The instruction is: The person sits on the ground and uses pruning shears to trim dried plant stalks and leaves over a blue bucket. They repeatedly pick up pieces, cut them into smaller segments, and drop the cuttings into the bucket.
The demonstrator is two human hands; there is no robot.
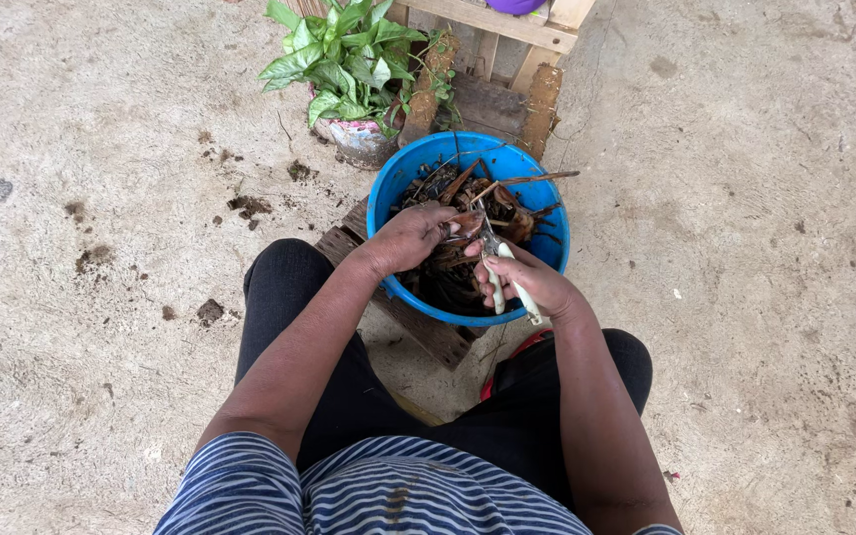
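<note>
A blue plastic bucket (428,159) stands between my knees, filled with dark brown dry plant stems and roots (448,272). My left hand (410,236) is over the bucket, fingers closed on a brown piece of plant material. My right hand (527,282) grips white-handled pruning shears (507,279), whose blades point toward the piece in my left hand. Both hands hover above the bucket's middle.
A potted green leafy plant (344,59) sits just beyond the bucket at the upper left. A wooden pallet structure (507,59) stands behind it. Clumps of soil (248,206) dot the concrete floor at left. A wooden board (428,332) lies under the bucket.
</note>
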